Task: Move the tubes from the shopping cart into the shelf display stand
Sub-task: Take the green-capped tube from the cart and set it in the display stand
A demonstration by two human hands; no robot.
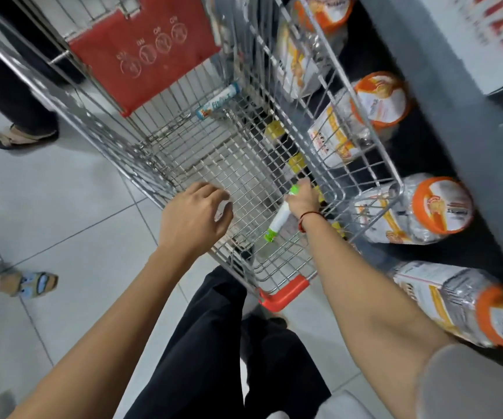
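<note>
A wire shopping cart (183, 152) stands in front of me beside a dark shelf. Inside it, near the right wall, my right hand (303, 198) is shut on a white tube with green ends (280, 220), which lies tilted on the cart floor. My left hand (197, 213) hovers over the cart's near-left rim with fingers curled and apart, holding nothing. A second tube, white and blue (218, 101), lies at the far end of the cart below a red seat flap (144, 52). The display stand is not in view.
Clear jars with orange lids (434, 204) lie in a row on the dark shelf right of the cart. Yellow items (297, 163) show through the cart's right wall. Other people's feet (20, 139) stand on the tiled floor at left. My black trousers are below.
</note>
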